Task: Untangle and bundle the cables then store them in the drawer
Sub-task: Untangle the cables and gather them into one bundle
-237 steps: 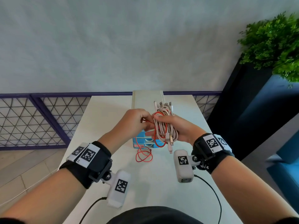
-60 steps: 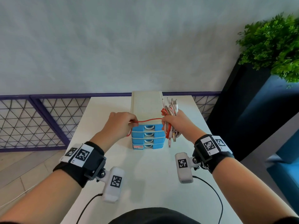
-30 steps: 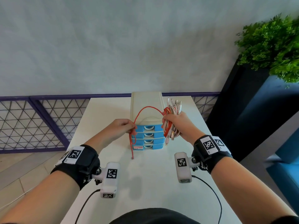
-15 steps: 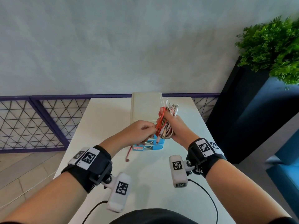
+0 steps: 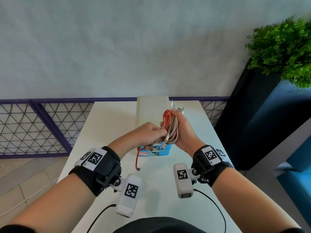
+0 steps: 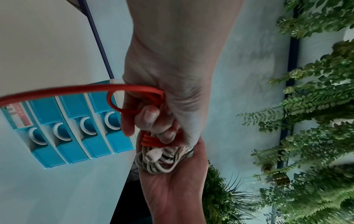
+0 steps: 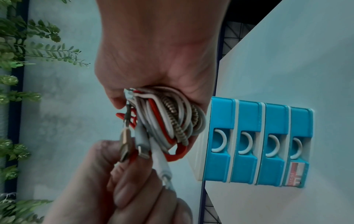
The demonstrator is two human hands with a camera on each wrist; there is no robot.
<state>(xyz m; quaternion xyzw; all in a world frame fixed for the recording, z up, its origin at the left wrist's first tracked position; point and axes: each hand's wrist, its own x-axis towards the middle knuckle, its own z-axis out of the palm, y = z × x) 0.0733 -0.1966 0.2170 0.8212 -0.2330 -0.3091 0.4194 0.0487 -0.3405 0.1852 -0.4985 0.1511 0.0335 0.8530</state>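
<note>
My right hand (image 5: 178, 126) grips a bundle of white, braided and red cables (image 5: 171, 130), held upright above the drawer unit (image 5: 151, 111); the same cable bundle (image 7: 168, 119) fills its palm in the right wrist view. My left hand (image 5: 151, 133) sits against the bundle and holds the red cable (image 5: 137, 158), whose free end hangs down to the table in front of the unit. The red cable (image 6: 80, 89) loops past my curled left fingers (image 6: 147, 119). The unit's blue drawers (image 7: 258, 144) are all closed.
The drawer unit stands at the far middle of a white table (image 5: 107, 125). A purple mesh railing (image 5: 33, 125) runs behind and to the left. A dark planter with a green plant (image 5: 282, 52) stands to the right.
My left hand has come back from the left to the bundle, bringing the red cable around it. More red turns lie on the bundle, and the hanging free end is shorter than before.
</note>
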